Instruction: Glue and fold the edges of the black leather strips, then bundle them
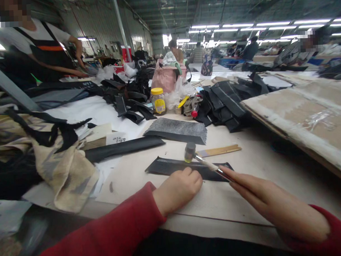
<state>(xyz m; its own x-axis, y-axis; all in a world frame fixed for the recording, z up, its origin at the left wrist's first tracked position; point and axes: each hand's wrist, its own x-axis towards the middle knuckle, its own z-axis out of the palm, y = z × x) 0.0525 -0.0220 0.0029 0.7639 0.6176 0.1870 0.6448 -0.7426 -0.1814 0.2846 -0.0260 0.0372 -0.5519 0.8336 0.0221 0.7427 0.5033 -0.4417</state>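
My right grip [269, 195] is closed around the handle of a small mallet [206, 163], its dark head, yellowish at the bottom, pointing away to the left. That head is over a flat black strip [163, 166] on the pale counter [272, 169]; I can't tell whether the two touch. My left grip [179, 189] rests at the strip's near edge, knuckles up and fingers curled under; whether it pinches the strip or only presses on it, I can't tell. Red sleeves [115, 227] cover both my arms.

Just beyond the strip lies a flat wooden stick [221, 151], and past that a grey piece [176, 129] with zigzag ends. A long folded black piece [125, 148] lies to the left, near a rumpled patterned cloth [68, 169]. Farther back stand a jar [158, 102] with a yellow lid and a pink bag [165, 77], with dark pieces [225, 101] piled to their right. A large board [301, 112] fills the right side. At the far left, an aproned person [48, 46] leans over the work.
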